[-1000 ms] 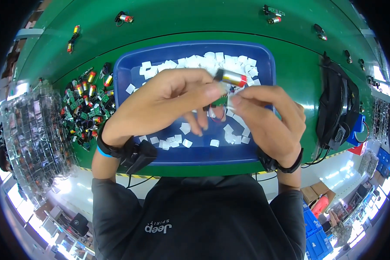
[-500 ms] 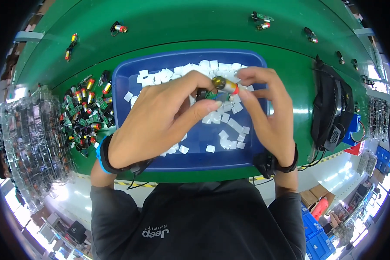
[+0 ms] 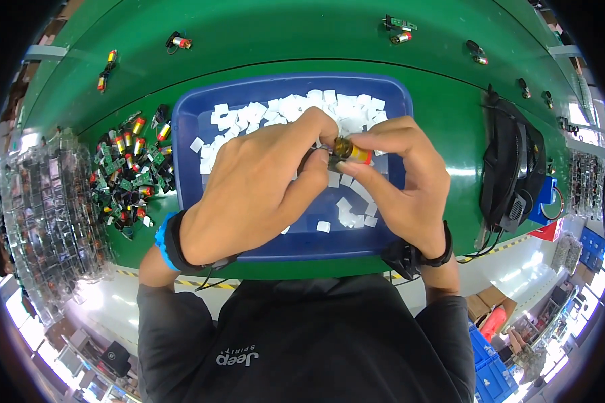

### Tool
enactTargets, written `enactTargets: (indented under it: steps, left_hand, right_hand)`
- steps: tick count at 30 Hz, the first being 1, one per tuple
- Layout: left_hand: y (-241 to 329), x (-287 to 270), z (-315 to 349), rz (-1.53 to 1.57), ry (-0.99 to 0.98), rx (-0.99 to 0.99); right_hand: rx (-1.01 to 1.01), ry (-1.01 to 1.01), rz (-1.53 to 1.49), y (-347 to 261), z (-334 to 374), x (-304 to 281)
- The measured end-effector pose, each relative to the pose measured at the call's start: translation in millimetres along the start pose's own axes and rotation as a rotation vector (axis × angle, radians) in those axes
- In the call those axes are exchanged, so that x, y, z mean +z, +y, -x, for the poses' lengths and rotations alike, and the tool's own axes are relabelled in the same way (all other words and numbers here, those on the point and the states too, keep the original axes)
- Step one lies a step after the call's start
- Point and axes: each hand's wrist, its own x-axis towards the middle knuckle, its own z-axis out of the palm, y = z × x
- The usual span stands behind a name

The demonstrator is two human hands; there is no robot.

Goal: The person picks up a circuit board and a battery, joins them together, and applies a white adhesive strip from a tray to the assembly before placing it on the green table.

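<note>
Over the blue tray [image 3: 289,81], both hands hold one small assembly. Its red-and-gold cylindrical battery cell [image 3: 361,156] has a dark amber end. My left hand [image 3: 252,181] is closed, thumb and index finger pinching the dark part at the cell's left; the fingers hide most of that part. From the other side, my right hand [image 3: 413,168] pinches the cell between thumb and fingertips. Small white square pieces [image 3: 249,115] lie scattered in the tray beneath. Just left of the tray is a heap of similar battery and green circuit board assemblies [image 3: 134,164].
Clear plastic trays [image 3: 54,221] are stacked at the far left. On the right lies a black bag [image 3: 514,161] with cables. Several loose assemblies, one a battery with a board [image 3: 402,37], sit on the green surface at the back.
My right fingers have closed in around the battery cell, which now sits slightly lower and partly covered. My left thumb and index finger have drawn together on the dark part.
</note>
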Motion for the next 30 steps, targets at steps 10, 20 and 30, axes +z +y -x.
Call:
enactTargets:
  steps: [10, 20, 30]
  left_hand:
    - [-12, -5, -4, 0.342, -0.156, 0.057]
    - [-15, 0, -6, -0.044, -0.004, 0.225]
    - [-19, -7, -6, 0.403, -0.128, -0.003]
  right_hand:
    - [0.036, 0.047, -0.088, 1, -3, -6]
    - [0.178, -0.046, -0.131, 1, -1, -10]
    - [-0.033, -0.04, 0.078, -5, -6, -7]
